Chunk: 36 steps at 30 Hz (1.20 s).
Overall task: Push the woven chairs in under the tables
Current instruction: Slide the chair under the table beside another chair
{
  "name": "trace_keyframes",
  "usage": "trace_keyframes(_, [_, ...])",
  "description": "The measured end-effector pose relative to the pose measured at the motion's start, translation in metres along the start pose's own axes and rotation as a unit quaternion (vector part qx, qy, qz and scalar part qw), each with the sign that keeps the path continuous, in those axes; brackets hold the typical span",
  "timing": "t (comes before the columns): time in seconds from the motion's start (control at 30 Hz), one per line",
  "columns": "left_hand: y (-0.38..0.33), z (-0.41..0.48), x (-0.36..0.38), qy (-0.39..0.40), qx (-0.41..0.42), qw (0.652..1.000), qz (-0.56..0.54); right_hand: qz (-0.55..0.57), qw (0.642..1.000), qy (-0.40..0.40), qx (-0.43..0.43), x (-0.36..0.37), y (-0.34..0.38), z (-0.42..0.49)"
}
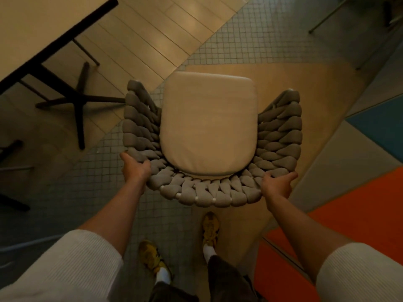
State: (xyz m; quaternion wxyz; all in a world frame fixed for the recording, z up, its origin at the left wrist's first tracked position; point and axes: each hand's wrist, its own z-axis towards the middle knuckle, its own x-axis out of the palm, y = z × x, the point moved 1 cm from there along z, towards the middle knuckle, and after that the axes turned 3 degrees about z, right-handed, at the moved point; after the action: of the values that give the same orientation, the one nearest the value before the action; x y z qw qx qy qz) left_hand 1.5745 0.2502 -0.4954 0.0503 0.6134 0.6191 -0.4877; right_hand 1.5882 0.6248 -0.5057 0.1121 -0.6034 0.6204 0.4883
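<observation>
A woven chair (209,192) with a thick grey braided back and a cream seat cushion (207,125) stands right in front of me, seen from above. My left hand (135,167) grips the left rear curve of the woven back. My right hand (278,184) grips the right rear curve. A pale table (32,29) with a dark edge and a dark cross-shaped base (78,101) is at the upper left, apart from the chair. The chair faces away from me and is not under the table.
My two feet in yellow shoes (210,228) stand just behind the chair. The floor mixes small grey tiles, wood planks and orange and blue panels. Thin metal furniture legs (327,18) show at the top right. Another dark base (11,149) sits at the left edge.
</observation>
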Motion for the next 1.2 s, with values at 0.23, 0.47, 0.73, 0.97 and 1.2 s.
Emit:
trace_keyframes(0.23, [0.045, -0.036, -0.019, -0.005, -0.051, 0.998, -0.028, -0.056, 0.997, 0.043, -0.045, -0.005, -0.004, -0.007])
trace_keyframes(0.47, [0.088, -0.064, -0.036, -0.021, -0.099, 0.993, -0.065, -0.108, 0.988, 0.075, -0.082, -0.005, -0.006, -0.011])
trace_keyframes(0.73, [0.125, -0.099, -0.041, -0.048, -0.135, 0.984, -0.103, -0.154, 0.974, 0.11, -0.127, -0.011, -0.006, -0.015])
trace_keyframes(0.97, [0.157, -0.127, -0.049, -0.072, -0.155, 0.976, -0.137, -0.182, 0.96, 0.141, -0.159, -0.007, -0.008, -0.025])
trace_keyframes(1.2, [0.189, -0.142, -0.068, -0.099, -0.189, 0.966, -0.143, -0.211, 0.943, 0.161, -0.2, 0.012, -0.005, -0.051])
